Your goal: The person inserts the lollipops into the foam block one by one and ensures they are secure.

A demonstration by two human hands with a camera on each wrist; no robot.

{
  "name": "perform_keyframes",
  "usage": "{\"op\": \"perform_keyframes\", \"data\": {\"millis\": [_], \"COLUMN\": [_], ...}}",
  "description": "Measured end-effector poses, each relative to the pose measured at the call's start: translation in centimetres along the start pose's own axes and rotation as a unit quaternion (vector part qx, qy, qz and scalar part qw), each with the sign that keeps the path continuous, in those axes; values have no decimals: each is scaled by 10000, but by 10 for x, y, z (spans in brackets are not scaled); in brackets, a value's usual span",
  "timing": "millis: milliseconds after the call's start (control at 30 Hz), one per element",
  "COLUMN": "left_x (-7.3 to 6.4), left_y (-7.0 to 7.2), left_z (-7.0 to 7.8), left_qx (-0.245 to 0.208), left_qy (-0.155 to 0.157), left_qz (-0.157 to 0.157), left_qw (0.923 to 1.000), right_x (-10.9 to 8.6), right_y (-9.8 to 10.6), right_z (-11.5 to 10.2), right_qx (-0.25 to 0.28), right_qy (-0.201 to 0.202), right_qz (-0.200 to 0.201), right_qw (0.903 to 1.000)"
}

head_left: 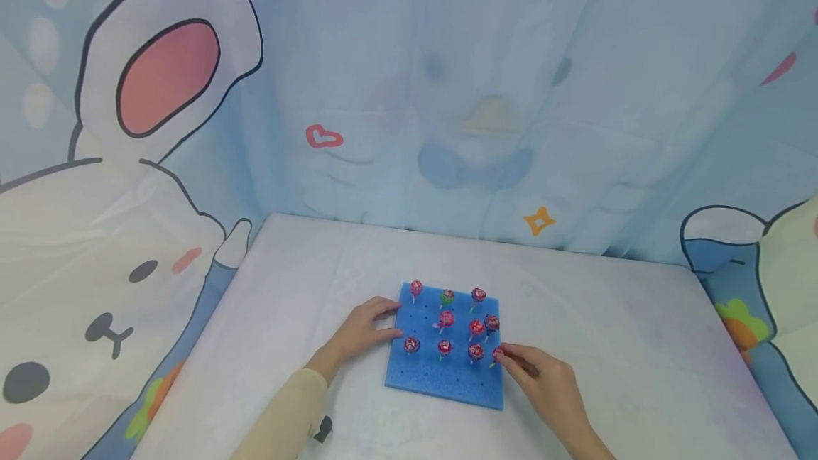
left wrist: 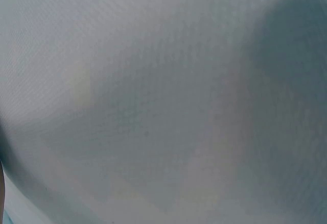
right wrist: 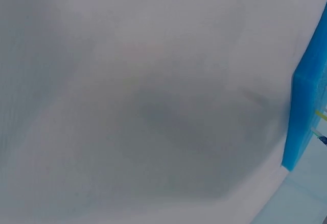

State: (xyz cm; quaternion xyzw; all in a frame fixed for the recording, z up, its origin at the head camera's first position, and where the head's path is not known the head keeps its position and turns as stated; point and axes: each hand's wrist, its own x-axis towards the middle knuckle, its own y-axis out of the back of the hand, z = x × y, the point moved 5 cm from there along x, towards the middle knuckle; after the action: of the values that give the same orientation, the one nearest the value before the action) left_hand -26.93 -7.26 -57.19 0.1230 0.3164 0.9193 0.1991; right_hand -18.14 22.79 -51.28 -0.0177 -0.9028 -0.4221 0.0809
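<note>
A blue foam board (head_left: 437, 380) with small holes lies on the table, with several wrapped lollipops standing in it, such as the pink one (head_left: 446, 318) near its middle. My right hand (head_left: 543, 375) pinches a red lollipop (head_left: 498, 354) at the board's right edge, its yellowish stick pointing down at the foam. On the other side, my left hand (head_left: 363, 329) rests at the board's left edge, thumb and fingers spread apart and touching it. The right wrist view catches only the board's side (right wrist: 304, 112) and a yellow stick (right wrist: 321, 115). The left wrist view shows mostly blurred cloth.
A pale cloth covers the table (head_left: 613, 332). Behind it hangs a light blue curtain (head_left: 358, 77), and a printed rabbit (head_left: 96, 261) fills the left side. A small dark shape (head_left: 324, 429) lies by the left sleeve.
</note>
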Motion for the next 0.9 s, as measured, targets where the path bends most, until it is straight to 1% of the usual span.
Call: {"op": "perform_keyframes", "data": {"millis": [167,300,467,667,900], "left_x": [0,0,1,0,0], "left_y": [0,-1,0,0,0], "left_z": [0,0,2,3,2], "left_qx": [10,25,-44,-78,-3], "left_qy": [-9,-39,-173,-128,-116], "left_qz": [2,22,99,121,113], "left_qw": [10000,10000,9998,9998,9999], "right_x": [-1,-2,-3,-2,-3], "right_y": [-4,-9,-13,-16,-16], "right_z": [2,5,6,8,9], "right_qx": [100,181,255,205,192], "right_qy": [-85,-265,-321,-112,320], "right_qz": [8,37,125,279,567], "right_qw": [9999,9995,9991,9993,9977]}}
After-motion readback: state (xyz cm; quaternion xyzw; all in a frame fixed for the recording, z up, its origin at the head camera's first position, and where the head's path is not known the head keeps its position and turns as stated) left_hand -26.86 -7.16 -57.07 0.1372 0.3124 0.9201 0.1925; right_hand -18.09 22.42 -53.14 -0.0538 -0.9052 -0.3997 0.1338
